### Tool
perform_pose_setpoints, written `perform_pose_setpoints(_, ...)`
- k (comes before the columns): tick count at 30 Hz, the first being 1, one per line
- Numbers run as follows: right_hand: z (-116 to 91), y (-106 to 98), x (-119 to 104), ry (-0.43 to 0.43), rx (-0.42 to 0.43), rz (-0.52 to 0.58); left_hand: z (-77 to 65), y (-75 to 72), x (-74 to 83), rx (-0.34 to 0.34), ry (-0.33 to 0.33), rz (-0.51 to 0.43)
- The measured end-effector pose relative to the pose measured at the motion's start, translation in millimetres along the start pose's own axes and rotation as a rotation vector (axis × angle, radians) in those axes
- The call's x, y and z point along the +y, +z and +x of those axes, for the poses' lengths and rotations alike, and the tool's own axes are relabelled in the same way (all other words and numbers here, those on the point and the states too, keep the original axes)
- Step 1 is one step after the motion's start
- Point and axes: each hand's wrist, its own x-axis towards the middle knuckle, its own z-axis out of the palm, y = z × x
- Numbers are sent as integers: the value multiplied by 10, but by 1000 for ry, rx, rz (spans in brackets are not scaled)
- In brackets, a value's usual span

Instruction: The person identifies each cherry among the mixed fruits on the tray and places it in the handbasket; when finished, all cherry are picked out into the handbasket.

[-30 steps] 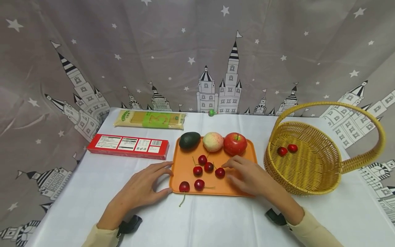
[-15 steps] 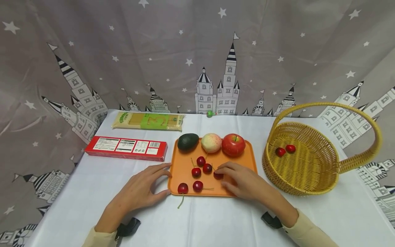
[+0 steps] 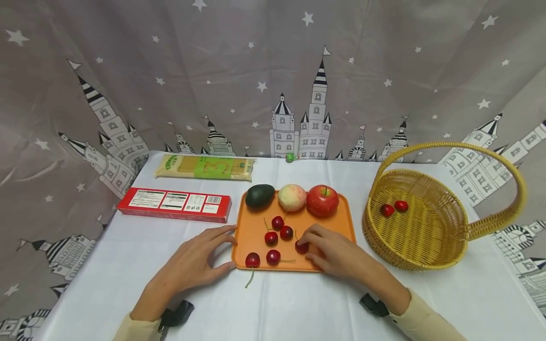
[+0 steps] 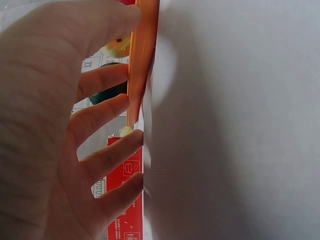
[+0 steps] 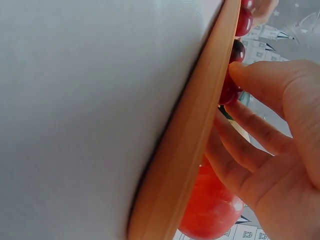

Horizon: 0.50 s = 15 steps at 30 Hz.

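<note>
My right hand [image 3: 337, 253] is over the right part of the orange tray [image 3: 251, 227]. Its thumb and index finger pinch a dark red cherry [image 3: 302, 247], seen between the fingertips in the right wrist view. Several more cherries lie on the tray, among them one cherry [image 3: 252, 260] whose stem hangs over the front edge. Along the back sit an avocado [image 3: 260, 196], a pale peach [image 3: 292, 197] and a red apple [image 3: 323, 201]. My left hand [image 3: 192, 258] rests with spread fingers at the tray's left rim, thumb at the front corner.
Right of the tray stands a wicker basket [image 3: 370, 237] with a tall handle and two cherries [image 3: 394, 208] inside. A red box [image 3: 175, 205] and a pack of noodles [image 3: 204, 166] lie at the back left. A small green item [image 3: 290, 157] is by the curtain.
My right hand has moved slightly left onto the rightmost cherry, and its fingers have closed around it. The left hand stays at the tray's rim.
</note>
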Motion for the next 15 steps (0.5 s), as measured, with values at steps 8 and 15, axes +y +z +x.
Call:
perform_pose_setpoints(8, -24, 20, -10, -9, -1, 25, -12, 13, -5, -3, 2, 10)
perform_pose_setpoints(15, -35, -5, -32, -8, -8, 22, -20, 9, -3, -5, 8, 8)
